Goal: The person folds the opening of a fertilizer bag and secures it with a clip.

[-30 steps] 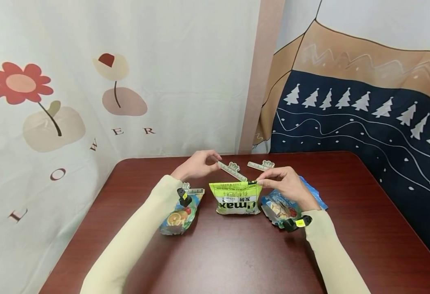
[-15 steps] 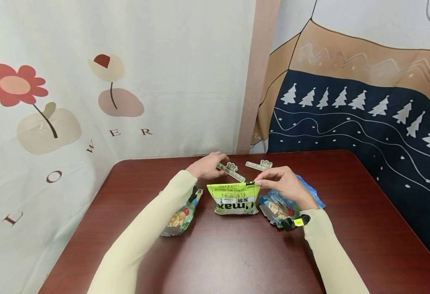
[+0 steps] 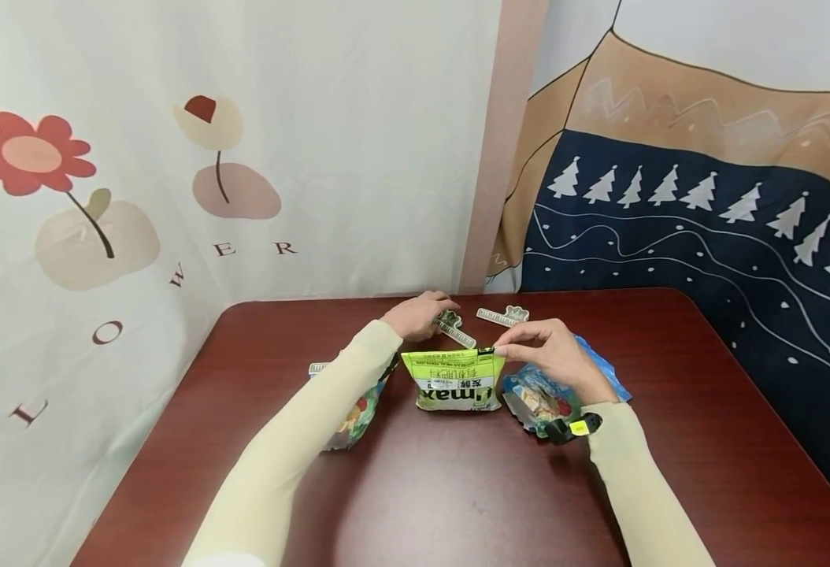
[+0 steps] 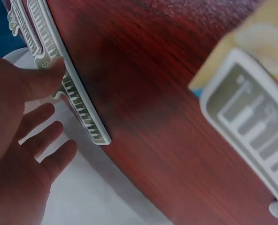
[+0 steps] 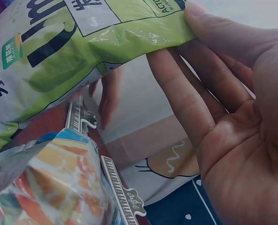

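Between thumb and fingers, my right hand [image 3: 546, 350] pinches the top right corner of a green and white fertilizer bag [image 3: 457, 382], which stands upright mid-table with its print upside down. My left hand [image 3: 418, 316] reaches behind the bag over a clear, piano-key patterned bag clip [image 3: 461, 335] lying on the table. In the left wrist view the thumb overlaps the handle of this clip [image 4: 80, 105], while the other visible fingers extend loosely beside it. The left hand's fingers [image 5: 111, 96] hang down past the bag in the right wrist view.
A second loose clip [image 3: 503, 316] lies at the table's back. Left of the green bag, a colourful fruit-print bag [image 3: 358, 421] carries another clip [image 3: 318, 368], partly hidden by the left sleeve. A blue bag [image 3: 539, 394] lies under the right wrist. Curtains border the table [image 3: 457, 496].
My left hand has moved right and slightly back, from the clip's left end to over its handle side. My right hand has kept its pinch on the green bag's corner.
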Motion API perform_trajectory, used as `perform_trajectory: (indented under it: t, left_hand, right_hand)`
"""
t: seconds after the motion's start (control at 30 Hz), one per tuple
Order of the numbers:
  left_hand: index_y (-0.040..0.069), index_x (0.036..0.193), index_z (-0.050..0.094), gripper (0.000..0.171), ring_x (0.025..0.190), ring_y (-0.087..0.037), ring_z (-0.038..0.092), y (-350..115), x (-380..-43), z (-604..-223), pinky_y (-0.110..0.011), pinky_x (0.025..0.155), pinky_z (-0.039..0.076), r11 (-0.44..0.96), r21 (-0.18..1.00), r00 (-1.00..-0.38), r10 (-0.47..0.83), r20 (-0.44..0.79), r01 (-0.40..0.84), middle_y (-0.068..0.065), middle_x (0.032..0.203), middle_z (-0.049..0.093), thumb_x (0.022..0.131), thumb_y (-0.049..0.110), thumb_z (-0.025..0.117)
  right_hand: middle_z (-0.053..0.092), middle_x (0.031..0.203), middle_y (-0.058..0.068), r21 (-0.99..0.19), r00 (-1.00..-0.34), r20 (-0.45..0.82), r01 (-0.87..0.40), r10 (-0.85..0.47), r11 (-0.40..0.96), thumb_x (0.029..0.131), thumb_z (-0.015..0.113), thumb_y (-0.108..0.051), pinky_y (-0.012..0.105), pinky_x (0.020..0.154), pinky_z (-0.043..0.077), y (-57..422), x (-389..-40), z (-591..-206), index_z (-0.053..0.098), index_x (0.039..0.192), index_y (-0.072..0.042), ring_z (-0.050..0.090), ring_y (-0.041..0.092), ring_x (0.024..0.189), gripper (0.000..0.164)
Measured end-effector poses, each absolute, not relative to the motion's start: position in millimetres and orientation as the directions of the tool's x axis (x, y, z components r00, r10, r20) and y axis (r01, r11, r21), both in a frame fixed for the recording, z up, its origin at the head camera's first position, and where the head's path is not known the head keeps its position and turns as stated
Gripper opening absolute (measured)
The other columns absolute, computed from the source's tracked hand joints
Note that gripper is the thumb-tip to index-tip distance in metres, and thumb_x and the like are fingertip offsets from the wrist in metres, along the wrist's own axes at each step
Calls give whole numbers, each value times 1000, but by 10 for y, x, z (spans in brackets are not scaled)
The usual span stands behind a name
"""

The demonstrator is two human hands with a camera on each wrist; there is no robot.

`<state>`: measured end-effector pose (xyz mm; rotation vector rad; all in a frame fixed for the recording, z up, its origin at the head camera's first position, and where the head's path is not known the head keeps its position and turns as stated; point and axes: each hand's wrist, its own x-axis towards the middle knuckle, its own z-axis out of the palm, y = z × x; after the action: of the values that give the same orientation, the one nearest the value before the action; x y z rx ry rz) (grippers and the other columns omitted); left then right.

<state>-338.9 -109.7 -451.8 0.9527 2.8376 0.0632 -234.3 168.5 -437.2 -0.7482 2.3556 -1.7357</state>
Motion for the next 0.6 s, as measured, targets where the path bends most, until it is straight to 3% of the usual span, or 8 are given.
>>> perform_trajectory:
  t: [0.27,0.6]
  left_hand:
    - [18,149,51,50,143,-28,48,-1074,-3430,-4629,-43,115,45,842,78,-828,539,-156,533,-7,151,54,101,14,65]
    - [16,133,59,38,114,-23,66,-1069,-3427,-4640,-40,97,55,833,114,-832,550,-67,541,-5,126,67,97,20,72]
  right_hand:
    - [78,94,1,-925,-872,180,-308,-456,223,93,77,-21,43,76,62,1690,-2337,-4369,79,101,-10,73,31,84,14]
    - [78,95,4,-923,-873,178,-307,-453,230,93,77,-21,38,76,62,1687,-2338,-4366,79,102,-11,72,37,86,14]
